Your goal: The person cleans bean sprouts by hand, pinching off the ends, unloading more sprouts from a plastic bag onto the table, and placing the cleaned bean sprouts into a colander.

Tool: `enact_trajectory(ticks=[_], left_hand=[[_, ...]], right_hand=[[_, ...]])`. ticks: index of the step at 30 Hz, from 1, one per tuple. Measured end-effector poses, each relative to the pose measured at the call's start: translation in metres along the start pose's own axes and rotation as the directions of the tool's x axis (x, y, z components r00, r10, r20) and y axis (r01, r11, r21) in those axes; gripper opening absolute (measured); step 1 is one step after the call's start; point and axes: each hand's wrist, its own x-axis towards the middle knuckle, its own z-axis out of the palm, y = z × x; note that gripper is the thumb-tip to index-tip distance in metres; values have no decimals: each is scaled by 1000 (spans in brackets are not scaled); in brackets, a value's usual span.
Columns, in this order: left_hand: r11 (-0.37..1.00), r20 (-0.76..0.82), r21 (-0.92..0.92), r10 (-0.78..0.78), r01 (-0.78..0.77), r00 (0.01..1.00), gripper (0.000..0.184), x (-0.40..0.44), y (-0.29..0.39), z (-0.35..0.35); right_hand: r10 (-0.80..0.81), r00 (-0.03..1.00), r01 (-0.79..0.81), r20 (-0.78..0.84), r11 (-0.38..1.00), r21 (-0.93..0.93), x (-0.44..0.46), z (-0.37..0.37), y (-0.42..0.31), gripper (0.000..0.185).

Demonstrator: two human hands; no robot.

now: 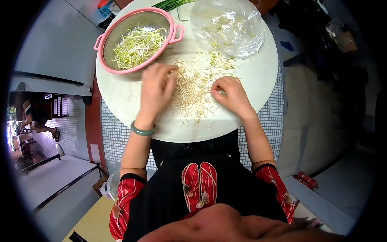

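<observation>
Loose bean sprout roots and bits [191, 90] lie in a spread pile on the round white table [258, 80]. My left hand [156, 89], slightly blurred, hovers at the pile's left side, just below the colander. Its thumb and fingers are apart, and I see nothing between them. On the right side of the pile, my right hand [233, 96] is curled closed, with a small greenish bit, apparently a bean sprout, showing inside its fingers. The pink-rimmed mesh colander [105, 52] holds a heap of bean sprouts [139, 46].
A clear plastic bag [242, 32] with some sprouts lies at the table's back right. Green stalks [171, 4] lie at the back edge. More sprouts [219, 60] spread below the bag. A blue slipper [287, 46] is on the floor. At far left, a person [34, 115] is visible.
</observation>
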Motion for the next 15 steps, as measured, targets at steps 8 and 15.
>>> enact_trajectory(ticks=[8,15], left_hand=[[555,565,-524,-342,646,751,23,-19,23,46],[195,667,-644,-330,740,668,24,-14,15,50]], right_hand=[[13,992,15,-122,975,224,-7,3,-25,10],[-67,994,83,-89,978,190,-12,15,-24,13]])
